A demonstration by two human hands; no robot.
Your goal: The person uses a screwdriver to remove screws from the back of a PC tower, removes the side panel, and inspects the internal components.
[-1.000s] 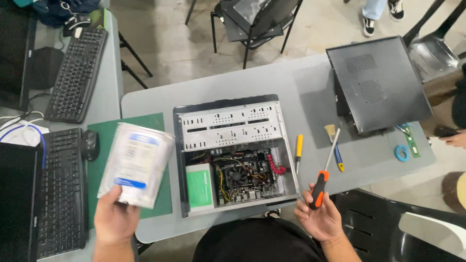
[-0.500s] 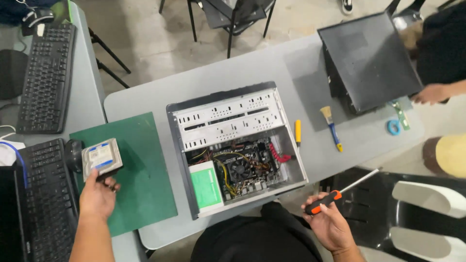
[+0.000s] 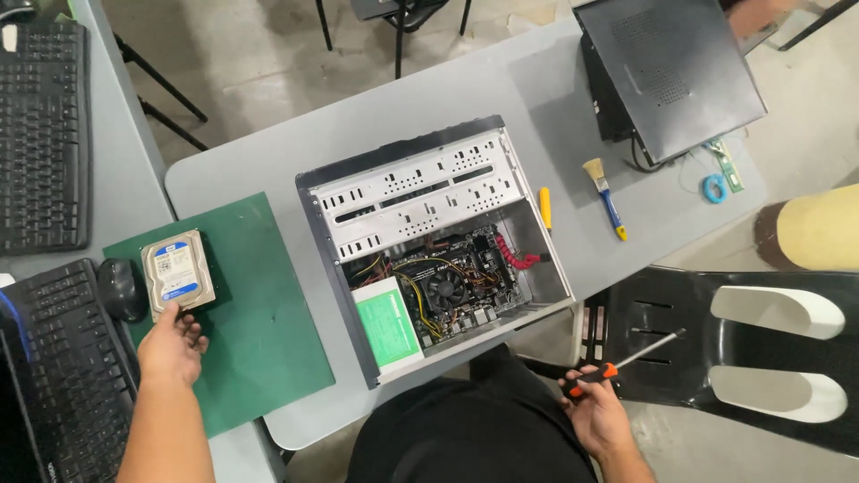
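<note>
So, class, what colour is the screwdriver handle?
Orange and black, on the screwdriver in the right hand; head view.

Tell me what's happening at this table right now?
A person works over an open computer case lying on a grey table. Their left hand touches the near edge of a hard drive lying flat on a green mat, beside a mouse. Their right hand grips an orange-handled screwdriver off the table's edge, over a black chair. A small brush lies beyond the case.
</note>
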